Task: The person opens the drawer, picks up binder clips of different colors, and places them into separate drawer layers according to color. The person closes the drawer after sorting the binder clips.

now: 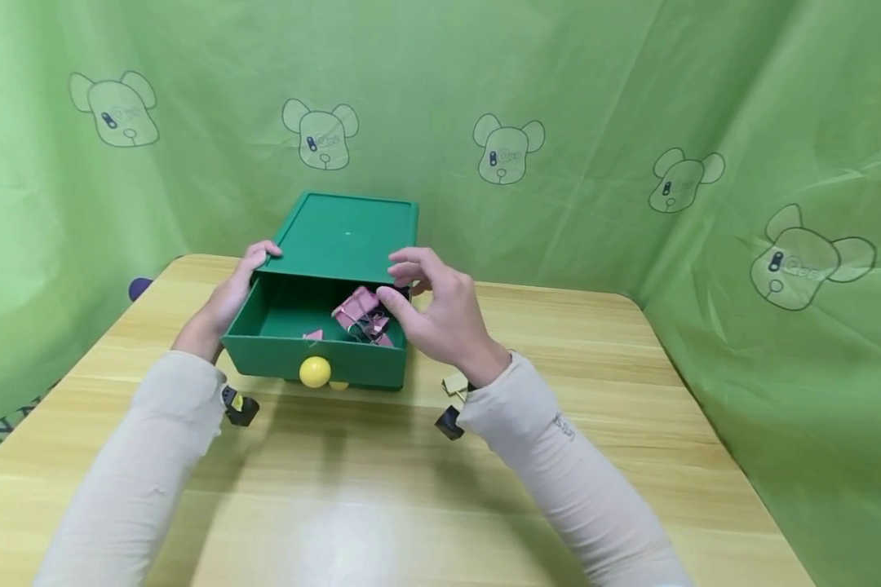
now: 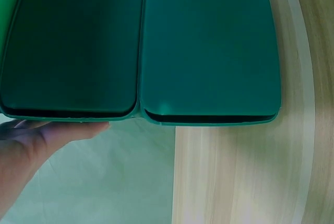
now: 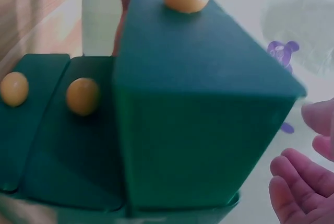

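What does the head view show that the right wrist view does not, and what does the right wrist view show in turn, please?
Only the head view shows the pink clips in the open drawer and the mouse outlines on the green curtain.

Only the right wrist view shows the front faces of two closed drawers.

Both share the open drawer, its round knob and the right hand.

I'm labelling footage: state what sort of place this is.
Probably a curtained-off indoor workspace: green mouse-print sheeting hangs behind a pale wood-grain table and a dark-green plastic drawer unit.
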`<state>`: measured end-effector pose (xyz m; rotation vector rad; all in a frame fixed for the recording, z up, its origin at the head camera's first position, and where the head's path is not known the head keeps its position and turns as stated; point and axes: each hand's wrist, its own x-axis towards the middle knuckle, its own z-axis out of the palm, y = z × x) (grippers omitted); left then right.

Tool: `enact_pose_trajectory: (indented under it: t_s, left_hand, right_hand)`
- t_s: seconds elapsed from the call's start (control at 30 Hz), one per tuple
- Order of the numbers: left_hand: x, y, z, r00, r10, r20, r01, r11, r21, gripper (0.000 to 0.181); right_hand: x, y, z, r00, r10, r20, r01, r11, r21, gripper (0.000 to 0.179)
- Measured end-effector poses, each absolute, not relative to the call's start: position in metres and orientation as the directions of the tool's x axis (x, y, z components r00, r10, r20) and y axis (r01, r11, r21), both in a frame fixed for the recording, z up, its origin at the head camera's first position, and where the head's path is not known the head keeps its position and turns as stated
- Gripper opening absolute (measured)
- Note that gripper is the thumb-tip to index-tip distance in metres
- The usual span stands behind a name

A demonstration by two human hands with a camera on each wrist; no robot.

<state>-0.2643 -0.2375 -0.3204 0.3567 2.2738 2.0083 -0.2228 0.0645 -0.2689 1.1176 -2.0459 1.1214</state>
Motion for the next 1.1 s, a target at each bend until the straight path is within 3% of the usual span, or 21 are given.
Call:
enact_pose_trajectory:
  t_s: [0.1, 0.33, 0.6, 0.77, 1.1]
  left_hand:
    - [-0.264, -0.238, -0.32, -0.97, 0.225, 0.086, 0.115, 0.121, 0.986, 0.024]
    - [-0.265, -0.239, -0.318, -0.971, 0.228, 0.078, 0.11, 0.133, 0.985, 0.024]
    - [-0.264, -0.237, -0.317, -0.969, 0.234, 0.076, 0.115, 0.156, 0.981, 0.024]
    - [-0.269, -0.233, -0.316, -0.963, 0.257, 0.082, 0.125, 0.154, 0.98, 0.027]
    - [-0.263, -0.239, -0.324, -0.973, 0.201, 0.113, 0.142, 0.14, 0.98, 0.053]
  right_hand:
    - [-0.229, 0.069, -0.276, -0.542, -0.428, 0.723, -0.839, 0.322, -0.439, 0.042]
    - [-0.238, 0.075, -0.293, -0.618, -0.602, 0.506, -0.781, 0.392, -0.486, 0.105]
    - [-0.239, 0.083, -0.295, -0.627, -0.692, 0.357, -0.756, 0.43, -0.494, 0.12]
    - [-0.239, 0.088, -0.292, -0.642, -0.693, 0.329, -0.742, 0.451, -0.496, 0.121]
    - [-0.241, 0.085, -0.283, -0.656, -0.71, 0.258, -0.722, 0.491, -0.487, 0.127]
